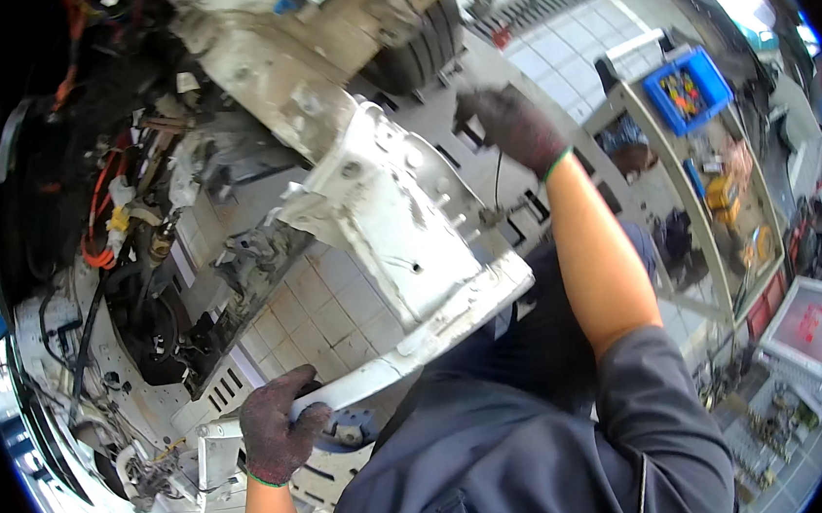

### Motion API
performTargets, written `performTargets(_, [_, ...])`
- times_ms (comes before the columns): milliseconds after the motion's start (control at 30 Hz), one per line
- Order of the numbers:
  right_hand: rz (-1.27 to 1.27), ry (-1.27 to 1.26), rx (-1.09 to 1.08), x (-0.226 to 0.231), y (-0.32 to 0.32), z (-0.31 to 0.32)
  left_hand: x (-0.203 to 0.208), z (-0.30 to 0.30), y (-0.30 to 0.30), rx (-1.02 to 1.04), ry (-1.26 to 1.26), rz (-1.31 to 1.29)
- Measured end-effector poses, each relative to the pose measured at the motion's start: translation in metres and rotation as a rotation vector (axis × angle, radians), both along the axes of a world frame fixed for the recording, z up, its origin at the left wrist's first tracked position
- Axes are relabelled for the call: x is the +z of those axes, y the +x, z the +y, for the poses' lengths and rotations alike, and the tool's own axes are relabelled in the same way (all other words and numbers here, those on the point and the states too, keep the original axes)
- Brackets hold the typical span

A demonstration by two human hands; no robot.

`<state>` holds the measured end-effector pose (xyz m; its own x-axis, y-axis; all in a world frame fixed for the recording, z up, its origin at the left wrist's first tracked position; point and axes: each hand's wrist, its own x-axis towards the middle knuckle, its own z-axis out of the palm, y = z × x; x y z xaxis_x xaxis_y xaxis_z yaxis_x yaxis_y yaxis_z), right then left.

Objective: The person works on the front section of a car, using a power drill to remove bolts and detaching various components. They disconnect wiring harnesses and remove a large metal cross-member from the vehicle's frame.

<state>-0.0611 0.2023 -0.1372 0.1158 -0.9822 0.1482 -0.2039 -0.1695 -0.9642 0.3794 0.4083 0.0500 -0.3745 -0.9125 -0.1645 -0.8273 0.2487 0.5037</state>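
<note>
My left hand (277,426), in a dark knit work glove, grips the lower left part of a curved white metal bar (410,354), thumb and fingers on either side of it. The bar joins a scuffed white car body panel (389,229) with a row of studs along its right edge. To the right of that panel, apart from it, my gloved right hand (514,128) is raised over the floor. Motion smears its fingers, so I cannot make out whether they hold anything. A thin dark cable (500,185) hangs below it.
A stripped engine bay with orange cables (96,235) lies to the left. Past the panel is a tyre (417,46). At right stands a tool cart (714,259) with a blue bin (688,91) and a yellow tool (721,192). A floor grate (555,0) crosses the tiles.
</note>
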Motion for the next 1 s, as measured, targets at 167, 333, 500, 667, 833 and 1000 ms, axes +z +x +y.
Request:
performTargets(167, [-0.103,-0.133,-0.460,0.059,-0.056,0.017,-0.006,0.002,0.003,0.056,0.047,-0.007])
performTargets(333, [-0.237,-0.316,-0.748,0.094,-0.076,0.004,-0.007,-0.001,-0.003,0.126,0.106,0.045])
performTargets(500, [-0.139,-0.285,-0.825,0.090,-0.104,-0.022,-0.006,-0.002,-0.006,0.165,0.133,0.059])
performTargets(667, [0.526,0.199,-0.532,0.049,-0.093,-0.026,-0.010,0.001,0.014,0.169,0.075,0.103])
performTargets(833, [0.552,0.308,-0.396,0.013,-0.082,-0.038,-0.012,-0.002,0.082,0.455,-0.124,-0.109])
performTargets(1000, [0.312,0.250,-0.307,0.014,-0.073,-0.035,-0.027,0.029,0.153,0.630,-0.269,-0.295])
